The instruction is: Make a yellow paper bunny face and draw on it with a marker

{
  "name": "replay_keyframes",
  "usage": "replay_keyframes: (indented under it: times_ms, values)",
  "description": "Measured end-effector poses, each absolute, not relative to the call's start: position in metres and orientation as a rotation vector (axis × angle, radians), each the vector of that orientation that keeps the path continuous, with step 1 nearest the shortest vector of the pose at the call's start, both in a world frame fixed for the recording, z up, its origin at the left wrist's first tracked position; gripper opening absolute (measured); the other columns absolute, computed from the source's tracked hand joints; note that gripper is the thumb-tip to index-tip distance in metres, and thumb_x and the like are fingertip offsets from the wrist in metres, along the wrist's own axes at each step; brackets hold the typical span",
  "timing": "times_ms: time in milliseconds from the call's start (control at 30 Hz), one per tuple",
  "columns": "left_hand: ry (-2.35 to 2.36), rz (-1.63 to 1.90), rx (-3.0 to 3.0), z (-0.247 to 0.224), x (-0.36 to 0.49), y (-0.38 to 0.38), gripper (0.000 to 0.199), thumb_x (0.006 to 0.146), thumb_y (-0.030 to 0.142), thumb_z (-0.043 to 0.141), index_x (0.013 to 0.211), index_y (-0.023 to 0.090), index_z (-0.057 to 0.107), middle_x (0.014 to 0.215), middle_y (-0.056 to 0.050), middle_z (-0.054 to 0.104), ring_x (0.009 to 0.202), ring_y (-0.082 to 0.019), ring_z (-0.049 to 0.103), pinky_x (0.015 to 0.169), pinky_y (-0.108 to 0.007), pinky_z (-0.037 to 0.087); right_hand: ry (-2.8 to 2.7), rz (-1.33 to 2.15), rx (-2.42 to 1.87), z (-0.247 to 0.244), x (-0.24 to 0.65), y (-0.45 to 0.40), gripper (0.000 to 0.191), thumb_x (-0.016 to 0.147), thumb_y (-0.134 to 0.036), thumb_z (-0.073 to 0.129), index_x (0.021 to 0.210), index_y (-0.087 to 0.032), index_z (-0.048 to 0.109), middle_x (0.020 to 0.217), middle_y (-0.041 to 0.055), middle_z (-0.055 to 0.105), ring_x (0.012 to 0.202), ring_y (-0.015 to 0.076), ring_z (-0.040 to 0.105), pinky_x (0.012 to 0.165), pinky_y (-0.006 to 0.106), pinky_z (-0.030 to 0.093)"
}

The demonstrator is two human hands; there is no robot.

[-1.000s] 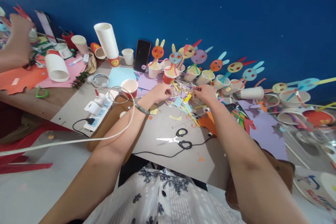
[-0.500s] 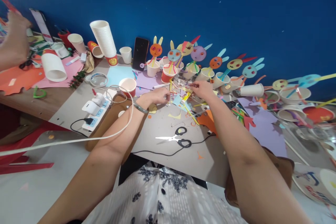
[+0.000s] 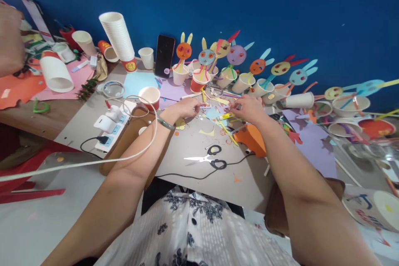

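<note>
My left hand (image 3: 185,108), with a bangle at its wrist, reaches in among paper scraps. Its fingers are curled together, and what they pinch is too small to make out. My right hand (image 3: 251,109) hovers over the scraps to the right, fingers apart. Just below its fingertips lies a yellow tube (image 3: 225,116). Pieces of light-blue paper (image 3: 212,113) and thin colored strips lie between the two hands. Closer to my body, black-handled scissors (image 3: 215,158) rest on the table with their blades pointing left.
Behind my hands stand several paper cups with rabbit-faced figures (image 3: 206,57). A phone (image 3: 165,56) leans on the wall beside a tall cup stack (image 3: 116,37). A white cable (image 3: 102,162) crosses my left forearm from a power strip (image 3: 114,131). Another person's arm (image 3: 11,41) shows at far left.
My right hand has shifted slightly right and its fingers have spread. The left hand stays near the same scraps. The yellow tube now lies flatter. The view has tilted slightly.
</note>
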State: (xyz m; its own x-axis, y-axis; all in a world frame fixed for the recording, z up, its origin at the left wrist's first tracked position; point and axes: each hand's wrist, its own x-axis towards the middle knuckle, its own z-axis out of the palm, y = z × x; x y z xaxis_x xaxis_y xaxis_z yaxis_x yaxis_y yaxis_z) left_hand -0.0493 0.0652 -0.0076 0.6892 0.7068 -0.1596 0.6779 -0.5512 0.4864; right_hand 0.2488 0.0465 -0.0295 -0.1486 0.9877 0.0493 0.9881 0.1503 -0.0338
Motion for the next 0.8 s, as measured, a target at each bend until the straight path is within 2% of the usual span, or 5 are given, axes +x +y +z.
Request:
replay_keyframes:
  times_ms: [133, 267, 367, 567, 800]
  values:
    - [1.111, 0.068, 2.387, -0.008, -0.049, 0.065, 0.024, 0.073, 0.007, 0.061, 0.087, 0.015, 0.08, 0.085, -0.007, 0.077, 0.077, -0.02, 0.064, 0.073, -0.03, 0.046, -2.339, -0.014, -1.922, -0.029, 0.242, 0.041, 0.017, 0.087, -0.033, 0.066, 0.085, -0.02, 0.077, 0.103, 0.0138, 0.072, 0.105, 0.0327, 0.061, 0.087, 0.043, 0.033]
    - [1.121, 0.094, 2.402, -0.011, -0.048, 0.066, 0.024, 0.074, 0.008, 0.061, 0.087, 0.015, 0.08, 0.086, -0.007, 0.077, 0.077, -0.02, 0.065, 0.074, -0.029, 0.046, -2.395, 0.102, -1.81, -0.036, 0.223, 0.045, 0.021, 0.086, -0.035, 0.068, 0.094, -0.019, 0.079, 0.102, 0.0132, 0.075, 0.103, 0.0303, 0.063, 0.086, 0.041, 0.036]
    - [1.119, 0.119, 2.412, -0.013, -0.048, 0.067, 0.024, 0.076, 0.008, 0.06, 0.087, 0.016, 0.079, 0.085, -0.007, 0.077, 0.078, -0.019, 0.065, 0.074, -0.029, 0.046, -2.441, 0.162, -1.863, -0.039, 0.213, 0.054, 0.027, 0.088, -0.039, 0.066, 0.098, -0.018, 0.08, 0.1, 0.0133, 0.077, 0.1, 0.0292, 0.065, 0.082, 0.039, 0.038]
    - [1.1, 0.176, 2.374, -0.016, -0.049, 0.068, 0.022, 0.075, 0.008, 0.061, 0.086, 0.017, 0.078, 0.084, -0.006, 0.077, 0.077, -0.019, 0.065, 0.076, -0.029, 0.046, -2.387, 0.204, -2.041, -0.035, 0.214, 0.076, 0.02, 0.085, -0.028, 0.063, 0.086, -0.018, 0.08, 0.091, 0.0118, 0.08, 0.088, 0.028, 0.069, 0.074, 0.036, 0.039]
    - [1.11, 0.202, 2.329, -0.016, -0.049, 0.07, 0.018, 0.075, 0.011, 0.063, 0.083, 0.016, 0.078, 0.085, -0.007, 0.077, 0.077, -0.02, 0.065, 0.075, -0.03, 0.047, -2.166, 0.306, -2.07, -0.03, 0.231, 0.078, 0.025, 0.084, -0.028, 0.064, 0.101, -0.018, 0.08, 0.096, 0.011, 0.079, 0.087, 0.0276, 0.069, 0.075, 0.036, 0.043]
